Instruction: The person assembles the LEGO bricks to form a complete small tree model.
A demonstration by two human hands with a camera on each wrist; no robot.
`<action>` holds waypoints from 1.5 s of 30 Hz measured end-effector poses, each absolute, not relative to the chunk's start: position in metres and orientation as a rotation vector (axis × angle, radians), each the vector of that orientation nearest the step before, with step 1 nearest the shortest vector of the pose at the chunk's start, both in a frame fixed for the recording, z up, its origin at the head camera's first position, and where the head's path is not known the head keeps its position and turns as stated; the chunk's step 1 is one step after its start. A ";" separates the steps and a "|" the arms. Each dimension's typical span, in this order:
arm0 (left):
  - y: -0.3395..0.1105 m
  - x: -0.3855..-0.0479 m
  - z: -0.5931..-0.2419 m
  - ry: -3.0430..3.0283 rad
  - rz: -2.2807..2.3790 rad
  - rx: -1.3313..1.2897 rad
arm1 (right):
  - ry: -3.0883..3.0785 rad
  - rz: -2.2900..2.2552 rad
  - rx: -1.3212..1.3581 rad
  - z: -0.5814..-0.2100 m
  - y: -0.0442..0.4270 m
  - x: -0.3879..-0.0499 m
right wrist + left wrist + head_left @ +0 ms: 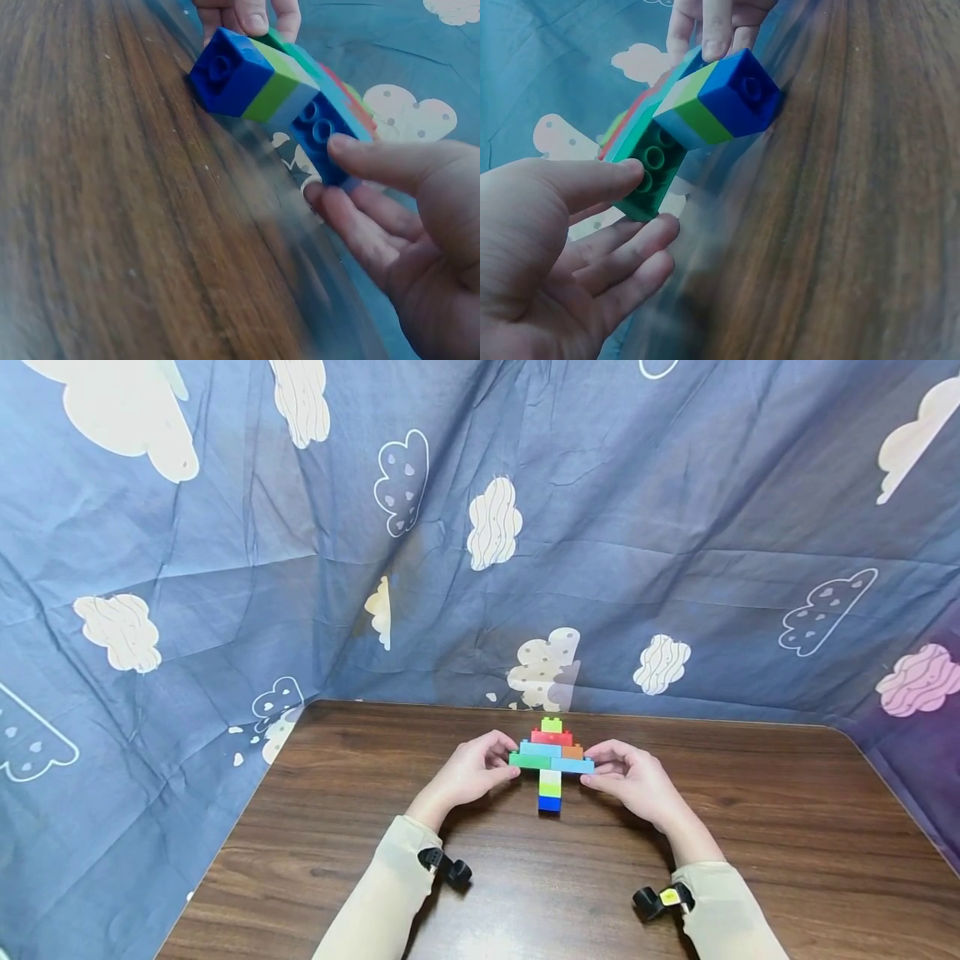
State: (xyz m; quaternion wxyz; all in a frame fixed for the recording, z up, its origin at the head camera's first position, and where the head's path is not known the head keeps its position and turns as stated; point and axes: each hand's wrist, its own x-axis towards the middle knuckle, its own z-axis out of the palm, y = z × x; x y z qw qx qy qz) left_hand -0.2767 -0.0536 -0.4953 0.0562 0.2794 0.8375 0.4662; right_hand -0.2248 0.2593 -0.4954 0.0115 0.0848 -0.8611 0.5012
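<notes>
A tree-shaped model of toy building bricks is between my two hands in the head view. Its narrow stem has a dark blue brick at the bottom, with lime and white bricks above. My left hand pinches the end of the green brick, thumb on its hollow underside. The light blue brick at the other end is pinched by my right hand. Both wrist views show the dark blue brick's underside. Whether it touches the table cannot be told. Light blue, orange, red and lime bricks form the upper rows.
The dark wood table extends to both sides and towards me. Behind it hangs a blue cloth printed with clouds, close to the table's back edge. A small black camera is worn on each wrist.
</notes>
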 end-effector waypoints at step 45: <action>-0.055 -0.278 -0.502 2.545 1.320 0.762 | -2.819 1.419 0.295 -0.511 0.267 -0.229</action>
